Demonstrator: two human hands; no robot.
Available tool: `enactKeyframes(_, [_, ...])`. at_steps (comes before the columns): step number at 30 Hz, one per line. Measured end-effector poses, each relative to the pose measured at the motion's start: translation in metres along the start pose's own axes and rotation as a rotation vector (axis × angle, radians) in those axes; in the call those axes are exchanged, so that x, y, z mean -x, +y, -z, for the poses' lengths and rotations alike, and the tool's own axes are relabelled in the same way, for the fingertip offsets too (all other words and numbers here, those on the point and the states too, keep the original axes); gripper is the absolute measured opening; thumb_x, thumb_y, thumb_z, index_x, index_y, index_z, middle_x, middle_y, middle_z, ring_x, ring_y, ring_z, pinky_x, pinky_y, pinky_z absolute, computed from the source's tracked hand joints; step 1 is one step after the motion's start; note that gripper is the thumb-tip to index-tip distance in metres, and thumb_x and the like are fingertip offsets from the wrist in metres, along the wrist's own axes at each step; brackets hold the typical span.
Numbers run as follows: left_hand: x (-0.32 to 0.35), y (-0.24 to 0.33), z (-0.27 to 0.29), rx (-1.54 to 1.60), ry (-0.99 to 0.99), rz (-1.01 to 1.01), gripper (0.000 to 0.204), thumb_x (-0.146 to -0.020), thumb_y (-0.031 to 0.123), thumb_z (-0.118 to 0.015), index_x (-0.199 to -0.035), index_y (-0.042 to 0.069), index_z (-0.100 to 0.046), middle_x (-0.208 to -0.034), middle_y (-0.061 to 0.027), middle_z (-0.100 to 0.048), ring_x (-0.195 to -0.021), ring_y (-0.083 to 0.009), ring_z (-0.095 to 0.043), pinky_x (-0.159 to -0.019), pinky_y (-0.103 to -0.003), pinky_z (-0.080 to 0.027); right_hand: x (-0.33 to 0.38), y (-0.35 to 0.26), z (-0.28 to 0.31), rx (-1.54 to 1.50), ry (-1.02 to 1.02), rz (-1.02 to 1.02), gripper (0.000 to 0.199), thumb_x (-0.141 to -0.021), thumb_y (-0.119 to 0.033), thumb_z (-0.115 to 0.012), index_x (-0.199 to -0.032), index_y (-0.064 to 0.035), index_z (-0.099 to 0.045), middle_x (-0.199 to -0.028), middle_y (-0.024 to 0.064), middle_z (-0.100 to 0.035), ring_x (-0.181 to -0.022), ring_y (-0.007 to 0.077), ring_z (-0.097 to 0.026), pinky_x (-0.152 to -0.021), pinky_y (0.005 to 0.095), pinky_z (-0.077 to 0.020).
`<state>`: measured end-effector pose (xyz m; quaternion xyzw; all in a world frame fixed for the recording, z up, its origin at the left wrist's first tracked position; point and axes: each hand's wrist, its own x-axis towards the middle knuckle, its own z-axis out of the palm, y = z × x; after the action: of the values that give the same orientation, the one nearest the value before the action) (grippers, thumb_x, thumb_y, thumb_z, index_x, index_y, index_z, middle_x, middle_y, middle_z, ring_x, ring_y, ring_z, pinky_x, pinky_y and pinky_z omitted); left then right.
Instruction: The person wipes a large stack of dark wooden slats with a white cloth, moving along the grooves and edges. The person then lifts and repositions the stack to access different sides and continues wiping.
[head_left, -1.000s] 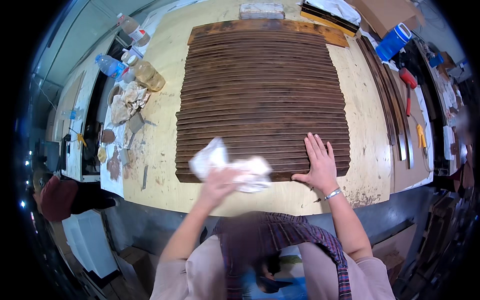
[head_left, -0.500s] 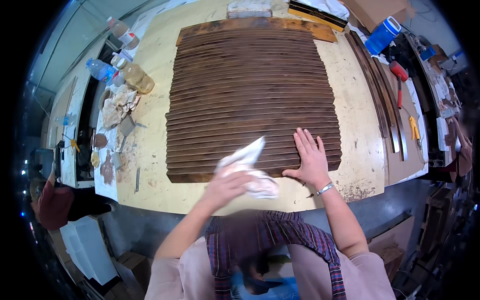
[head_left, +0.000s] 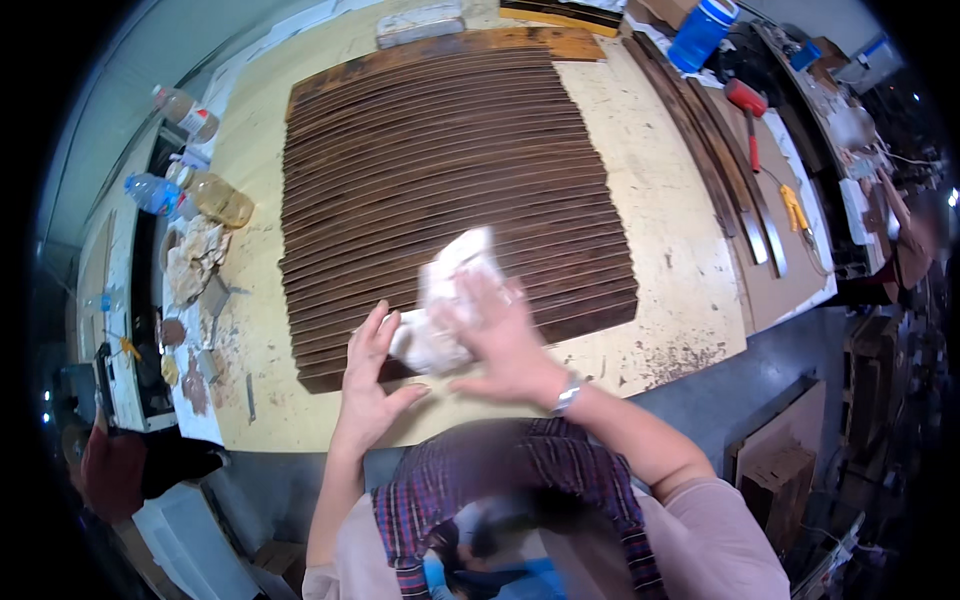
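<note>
Covering the cloth [head_left: 432, 342]: that's the right hand [head_left: 500, 335], palm down with the fingers loosely spread over it. Pretty blurry, so can't tell if it's actually gripping.
Left hand [head_left: 370, 385]: open, thumb well out from the fingers, at the near edge of the panel [head_left: 450, 170], just left of the cloth. Can't tell if the fingertips touch the cloth.
Cloth spot: white, bunched up, over the near edge of the panel, one corner pointing toward the far side.
Panel: dark brown, ribbed all the way across, lying flat in the middle of the counter [head_left: 690, 310]. A lighter brown plank [head_left: 578, 43] shows past its far edge.
Left of the panel: three bottles [head_left: 222, 200] grouped toward the back, with a stained rag [head_left: 195, 265] nearer the person.
Right of the panel: a few long dark strips [head_left: 685, 130], then a red mallet [head_left: 746, 98] and a yellow tool [head_left: 794, 208]. Blue jug [head_left: 703, 35] sits farther back.
Right wrist: shiny bracelet [head_left: 567, 392].
</note>
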<state>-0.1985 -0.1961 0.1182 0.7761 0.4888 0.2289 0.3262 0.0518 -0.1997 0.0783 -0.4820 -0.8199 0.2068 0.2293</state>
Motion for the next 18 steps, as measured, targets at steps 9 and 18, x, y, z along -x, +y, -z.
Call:
enactKeyframes(9, [-0.019, -0.058, -0.034, -0.729, -0.126, -0.024, 0.125, -0.055, 0.065, -0.083, -0.157, 0.013, -0.035, -0.164, -0.0096, -0.033, -0.150, -0.0305, -0.031, -0.123, -0.059, -0.018, 0.088, 0.101, -0.016, 0.359, 0.268, 0.018, 0.053, -0.085, -0.001, -0.060, -0.136, -0.0155, -0.062, -0.145, 0.0052, -0.060, -0.139, 0.0247, -0.053, -0.115, 0.0546, -0.0360])
enactKeyframes(18, [-0.025, -0.064, -0.039, -0.718, -0.070, -0.112, 0.125, -0.053, 0.065, -0.083, -0.156, 0.012, -0.036, -0.163, -0.0122, -0.035, -0.148, -0.0332, -0.035, -0.121, -0.061, -0.020, 0.022, 0.047, 0.009, 0.012, 0.335, 0.015, 0.026, -0.090, -0.006, -0.061, -0.115, -0.0026, -0.068, -0.117, 0.0182, -0.069, -0.111, 0.0326, -0.066, -0.098, 0.0473, -0.0515])
